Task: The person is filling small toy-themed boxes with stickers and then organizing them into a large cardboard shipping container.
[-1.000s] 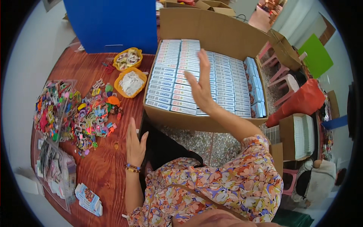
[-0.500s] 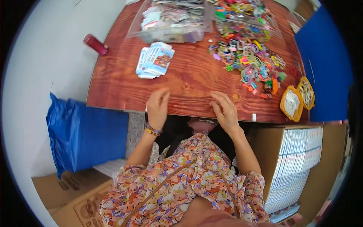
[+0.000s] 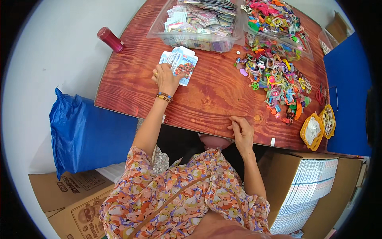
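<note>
Fanned blue-and-white flat printed cartons [image 3: 187, 63] lie on the red-brown wooden table [image 3: 199, 103], partly under my left hand [image 3: 167, 79]. Its digits spread across their near end; I cannot tell whether they pinch. My right hand [image 3: 243, 131] is loosely curled, thumb apart. A clear plastic tub [image 3: 191, 42] contains packets.

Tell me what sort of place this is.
Probably a small hand-packing workroom: the wooden table bears a loose pile of colourful trinkets and a clear bin of flat packets, and beside it stands an open cardboard box holding rows of light-blue packs.
</note>
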A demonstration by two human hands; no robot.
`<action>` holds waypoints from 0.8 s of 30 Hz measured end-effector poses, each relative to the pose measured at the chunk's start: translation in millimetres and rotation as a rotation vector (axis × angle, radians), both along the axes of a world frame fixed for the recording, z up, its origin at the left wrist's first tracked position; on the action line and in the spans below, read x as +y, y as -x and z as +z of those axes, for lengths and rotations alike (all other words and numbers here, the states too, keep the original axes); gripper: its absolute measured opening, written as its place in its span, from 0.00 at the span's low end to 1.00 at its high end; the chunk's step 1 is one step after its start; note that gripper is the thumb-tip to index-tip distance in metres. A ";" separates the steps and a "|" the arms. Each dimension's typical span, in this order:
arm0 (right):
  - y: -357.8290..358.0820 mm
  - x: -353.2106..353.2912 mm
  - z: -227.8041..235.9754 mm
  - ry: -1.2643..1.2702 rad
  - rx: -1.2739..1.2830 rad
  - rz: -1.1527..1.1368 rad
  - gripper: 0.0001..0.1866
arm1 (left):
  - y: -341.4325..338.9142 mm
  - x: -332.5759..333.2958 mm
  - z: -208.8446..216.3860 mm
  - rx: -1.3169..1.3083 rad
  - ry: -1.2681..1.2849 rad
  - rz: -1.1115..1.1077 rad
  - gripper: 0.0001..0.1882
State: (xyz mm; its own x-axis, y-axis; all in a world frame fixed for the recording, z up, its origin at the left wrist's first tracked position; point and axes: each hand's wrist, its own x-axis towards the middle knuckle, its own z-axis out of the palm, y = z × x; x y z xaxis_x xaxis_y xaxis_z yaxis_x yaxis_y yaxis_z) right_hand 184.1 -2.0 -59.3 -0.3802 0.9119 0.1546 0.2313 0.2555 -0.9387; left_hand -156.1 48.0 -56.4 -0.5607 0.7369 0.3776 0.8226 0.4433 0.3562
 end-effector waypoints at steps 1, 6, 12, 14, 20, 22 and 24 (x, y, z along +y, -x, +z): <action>0.1 0.4 1.4 0.015 -0.007 0.007 0.10 | 4.2 -2.5 -2.6 -0.003 0.002 0.005 0.35; 5.2 19.4 20.0 0.237 0.055 0.042 0.11 | 7.1 -24.1 12.8 -0.368 -0.355 -0.236 0.16; 60.3 93.5 75.0 0.238 0.413 -0.105 0.12 | -49.2 -50.8 49.4 -0.918 -0.155 -0.548 0.09; 54.9 120.4 73.8 0.306 0.102 0.371 0.11 | -61.2 -52.0 48.6 -0.954 -0.084 -0.579 0.09; 45.8 105.2 67.0 0.306 0.131 0.196 0.09 | -107.5 -42.2 57.8 -0.075 -0.099 -0.620 0.55; 44.0 102.5 66.3 0.256 0.126 0.171 0.08 | -112.0 -36.9 54.0 -0.034 -0.023 -0.680 0.53; 40.6 103.8 68.5 0.227 0.056 0.157 0.08 | -114.7 -33.7 48.2 -0.092 -0.042 -0.697 0.53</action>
